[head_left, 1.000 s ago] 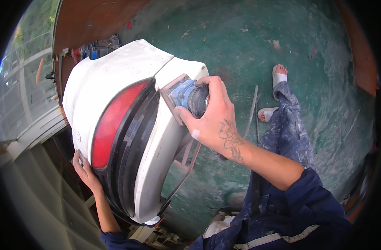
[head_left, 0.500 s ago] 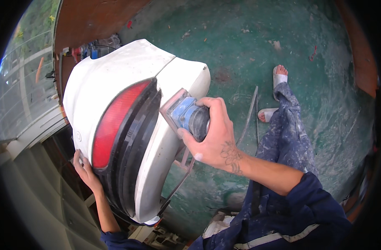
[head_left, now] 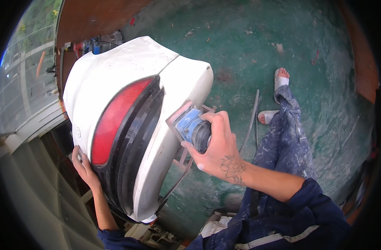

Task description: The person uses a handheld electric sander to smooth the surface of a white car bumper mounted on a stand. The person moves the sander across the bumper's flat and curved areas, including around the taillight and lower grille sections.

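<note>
White dust coats the car body panel (head_left: 157,112) we work on: our right hand (head_left: 217,150), fingers clamped round a blue sander (head_left: 192,129), presses its pad to the panel's right edge, while our left hand (head_left: 84,164) lies flat, fingers together, bracing the lower left edge. Sanding looks midway; the red lamp (head_left: 115,118) remains fitted above the green floor (head_left: 257,46).

No packages, labels, signs — no screens.
</note>
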Available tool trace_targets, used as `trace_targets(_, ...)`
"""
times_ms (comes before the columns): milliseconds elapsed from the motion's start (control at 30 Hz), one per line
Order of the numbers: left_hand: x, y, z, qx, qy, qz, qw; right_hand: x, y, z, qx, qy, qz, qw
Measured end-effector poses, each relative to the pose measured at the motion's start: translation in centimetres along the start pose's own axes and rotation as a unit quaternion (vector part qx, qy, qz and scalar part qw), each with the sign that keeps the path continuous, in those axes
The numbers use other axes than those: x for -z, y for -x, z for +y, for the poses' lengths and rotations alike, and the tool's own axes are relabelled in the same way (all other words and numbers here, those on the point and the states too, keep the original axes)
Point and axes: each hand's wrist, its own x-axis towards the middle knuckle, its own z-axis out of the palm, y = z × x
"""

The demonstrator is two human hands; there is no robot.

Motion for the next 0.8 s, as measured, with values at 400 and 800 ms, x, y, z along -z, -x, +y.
trace_targets(400, -0.1, 0.2, 0.3, 0.012, -0.001, 0.001, 1.0, 0.0, 0.3, -0.4, 0.023, -0.001, -0.006, 1.0)
trace_targets(800, 0.0, -0.1, 0.2, 0.007, -0.008, -0.004, 1.0, -0.8, -0.7, -1.7, 0.049, -0.028, 0.033, 0.998)
